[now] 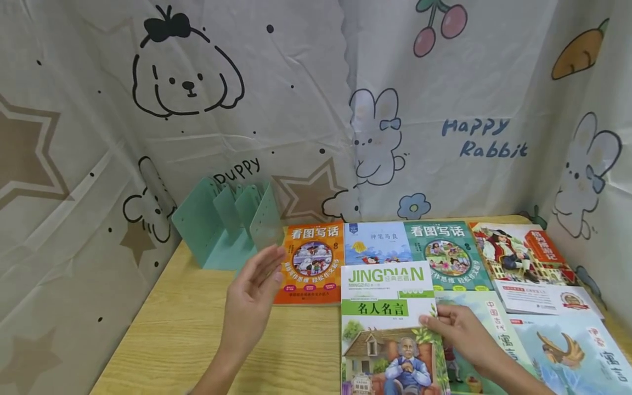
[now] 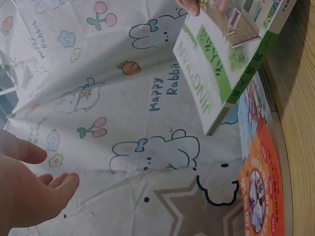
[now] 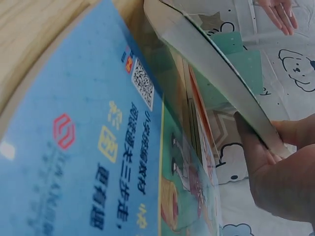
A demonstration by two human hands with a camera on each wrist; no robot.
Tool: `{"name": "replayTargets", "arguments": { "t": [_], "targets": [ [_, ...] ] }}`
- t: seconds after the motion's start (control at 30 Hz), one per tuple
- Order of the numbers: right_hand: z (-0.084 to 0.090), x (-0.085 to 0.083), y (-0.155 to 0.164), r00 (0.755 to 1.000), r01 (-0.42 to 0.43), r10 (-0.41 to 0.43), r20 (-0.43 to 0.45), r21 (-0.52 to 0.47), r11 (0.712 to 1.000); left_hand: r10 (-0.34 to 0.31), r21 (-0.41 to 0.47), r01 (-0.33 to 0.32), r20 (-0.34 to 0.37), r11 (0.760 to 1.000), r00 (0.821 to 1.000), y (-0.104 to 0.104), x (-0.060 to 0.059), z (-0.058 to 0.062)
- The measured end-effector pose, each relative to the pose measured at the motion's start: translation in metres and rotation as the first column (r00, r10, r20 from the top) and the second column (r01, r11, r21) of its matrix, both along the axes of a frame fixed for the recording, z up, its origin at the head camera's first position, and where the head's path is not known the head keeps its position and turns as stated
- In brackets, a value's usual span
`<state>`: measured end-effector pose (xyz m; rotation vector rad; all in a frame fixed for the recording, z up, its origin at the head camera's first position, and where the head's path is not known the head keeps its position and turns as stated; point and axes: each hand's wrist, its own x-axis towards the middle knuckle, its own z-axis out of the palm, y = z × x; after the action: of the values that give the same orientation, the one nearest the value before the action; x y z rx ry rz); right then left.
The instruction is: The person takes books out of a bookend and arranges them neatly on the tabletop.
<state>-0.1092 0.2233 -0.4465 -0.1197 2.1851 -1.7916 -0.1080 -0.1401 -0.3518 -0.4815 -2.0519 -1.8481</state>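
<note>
The right hand [image 1: 461,332] pinches the right edge of a green-and-white book [image 1: 387,329], thumb under and fingers on the cover, holding it lifted off the books below. The left hand [image 1: 254,293] hangs open just left of that book, fingers straight and palm turned toward it, holding nothing. Beyond its fingertips lies an orange book [image 1: 311,263], and farther left stands a green rack [image 1: 224,225].
</note>
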Motion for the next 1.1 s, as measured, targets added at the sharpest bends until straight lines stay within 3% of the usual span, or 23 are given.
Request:
{"name": "replayTargets", "arguments": {
  "t": [0.37,0.6,0.93,1.03,1.1],
  "targets": [
    [-0.013,-0.008,0.003,0.989,-0.018,0.024,0.147,-0.040,0.999,0.004,-0.014,-0.004,0.020,1.000,1.000,-0.002,0.000,-0.001],
    [-0.020,-0.012,0.004,0.981,-0.034,0.045,0.191,-0.061,0.998,0.011,-0.032,-0.011,0.007,0.999,1.000,-0.002,0.000,0.000],
    [-0.025,-0.009,0.004,0.990,-0.072,0.058,0.131,0.105,0.992,-0.016,-0.012,0.016,0.003,1.000,1.000,-0.001,0.000,0.000],
    [-0.024,-0.011,0.004,0.994,-0.099,0.085,0.072,0.213,0.972,-0.019,-0.014,0.019,0.008,1.000,1.000,-0.001,0.000,-0.001],
    [-0.024,-0.011,0.004,0.992,-0.123,0.127,0.009,0.305,0.944,-0.020,-0.016,0.020,0.009,1.000,1.000,-0.001,0.000,-0.001]
  ]
}}
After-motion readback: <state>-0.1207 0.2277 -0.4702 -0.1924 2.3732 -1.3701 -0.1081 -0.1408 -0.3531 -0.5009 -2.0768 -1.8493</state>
